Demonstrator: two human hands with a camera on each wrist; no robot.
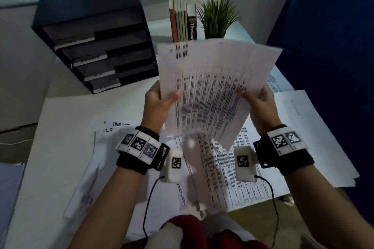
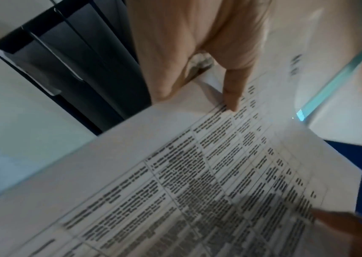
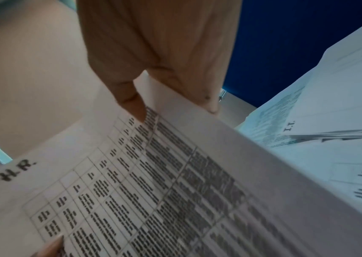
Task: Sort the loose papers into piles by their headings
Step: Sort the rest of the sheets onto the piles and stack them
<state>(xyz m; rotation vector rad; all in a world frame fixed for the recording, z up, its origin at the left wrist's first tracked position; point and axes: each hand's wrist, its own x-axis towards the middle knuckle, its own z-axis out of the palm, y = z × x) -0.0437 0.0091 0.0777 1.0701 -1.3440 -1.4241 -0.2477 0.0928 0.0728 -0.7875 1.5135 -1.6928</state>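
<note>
Paper-strewn desk [image 1: 66, 119]: left hand [image 1: 159, 101] and right hand [image 1: 261, 103] pinch opposite edges of raised "H.R." sheets [image 1: 212, 87], thumbs on printed face.

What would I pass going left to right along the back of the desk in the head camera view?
Dark paper tray stack → row of upright books → small green plant → blue partition.

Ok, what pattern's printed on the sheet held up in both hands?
A ruled table of dense black text on white, headed "H.R."; the sheet shows best in the right wrist view.
</note>
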